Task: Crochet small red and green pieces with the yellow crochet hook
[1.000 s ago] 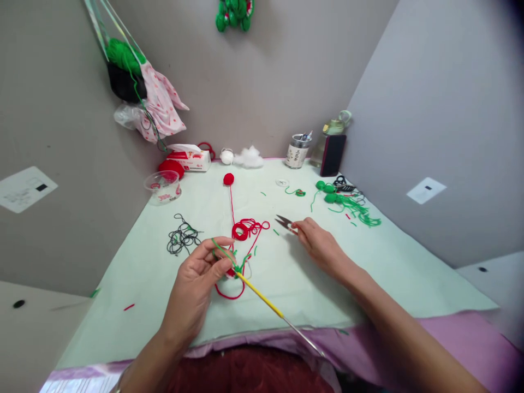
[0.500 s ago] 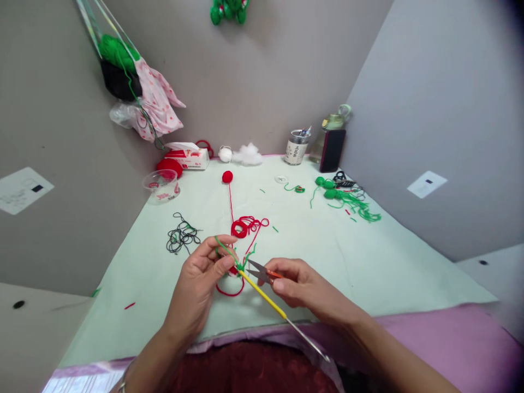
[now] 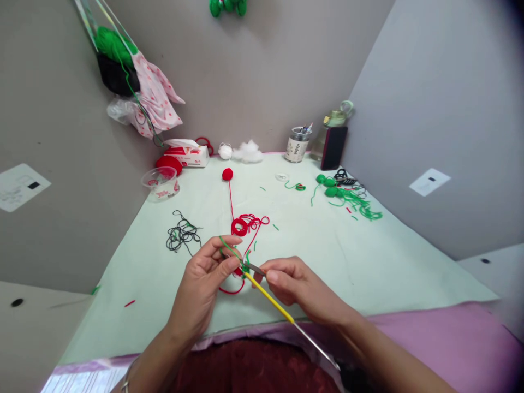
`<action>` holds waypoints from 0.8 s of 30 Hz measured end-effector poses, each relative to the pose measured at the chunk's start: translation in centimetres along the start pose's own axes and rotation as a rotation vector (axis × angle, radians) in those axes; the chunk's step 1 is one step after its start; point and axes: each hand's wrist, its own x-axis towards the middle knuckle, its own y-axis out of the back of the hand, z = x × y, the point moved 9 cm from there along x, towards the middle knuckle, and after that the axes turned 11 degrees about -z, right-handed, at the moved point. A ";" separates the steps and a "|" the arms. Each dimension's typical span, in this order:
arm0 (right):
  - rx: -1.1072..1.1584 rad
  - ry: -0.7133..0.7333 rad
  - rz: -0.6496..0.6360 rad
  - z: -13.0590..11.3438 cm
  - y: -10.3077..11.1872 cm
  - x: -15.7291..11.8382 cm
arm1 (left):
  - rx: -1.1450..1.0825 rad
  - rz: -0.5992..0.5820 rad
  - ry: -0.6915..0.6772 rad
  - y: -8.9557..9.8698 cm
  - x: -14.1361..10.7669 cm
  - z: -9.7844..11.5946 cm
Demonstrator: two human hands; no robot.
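My left hand (image 3: 207, 273) pinches a small crochet piece (image 3: 238, 271) in red, white and green, with green yarn (image 3: 229, 245) looped over its fingers. A crochet hook (image 3: 270, 297) with a yellow grip is stuck in the piece and slants down to the right, its silver end above my lap. In my right hand (image 3: 289, 278) is a pair of small scissors (image 3: 256, 269), turned nearly edge-on, blades at the green strands beside the piece. The fingers hide most of the orange handle. A red strand (image 3: 231, 291) curves below the piece.
Red yarn (image 3: 245, 224) lies coiled ahead, running to a red ball (image 3: 227, 174). Tangled black yarn (image 3: 183, 233) is at left, green crochet pieces (image 3: 331, 191) at right. A tissue box (image 3: 192, 155), plastic tub (image 3: 161, 185), pen can (image 3: 297, 146) and phone (image 3: 333, 148) stand toward the back.
The scissors have moved left onto the green strands and turned; their blades, spread before, now look closed together. A short green snippet lies apart on the table just beyond the piece.
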 end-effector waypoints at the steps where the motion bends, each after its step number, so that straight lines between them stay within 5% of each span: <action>1: 0.000 0.002 0.001 0.1 0.0 -0.1 | -0.006 0.002 0.001 0.0 0.0 0.0; 8: 0.035 0.021 0.040 0.5 -0.3 -0.1 | -0.041 0.012 0.011 -0.2 -0.1 -0.2; 11: -0.040 0.076 0.165 -0.4 2.1 -0.4 | -0.050 0.021 0.016 0.0 -0.1 -0.4; 14: -0.486 0.161 0.478 -3.1 6.4 -2.0 | -0.062 0.050 0.034 0.2 -0.1 -0.7; 16: -0.897 0.268 0.688 -5.5 7.0 -3.4 | -0.069 0.067 0.044 0.1 0.0 -0.8; 18: -1.126 0.396 0.696 -6.5 5.2 -3.9 | -0.081 0.065 0.054 -0.3 0.2 -1.1; 19: -1.148 0.446 0.587 -6.4 3.7 -3.5 | -0.089 0.058 0.058 -0.6 0.3 -1.2; 21: -1.106 0.568 0.375 -6.1 0.4 -3.3 | -0.106 0.037 0.070 -1.2 0.4 -1.6; 24: -0.929 0.602 0.352 -6.0 -1.6 -3.4 | -0.133 -0.003 0.093 -1.7 0.4 -2.3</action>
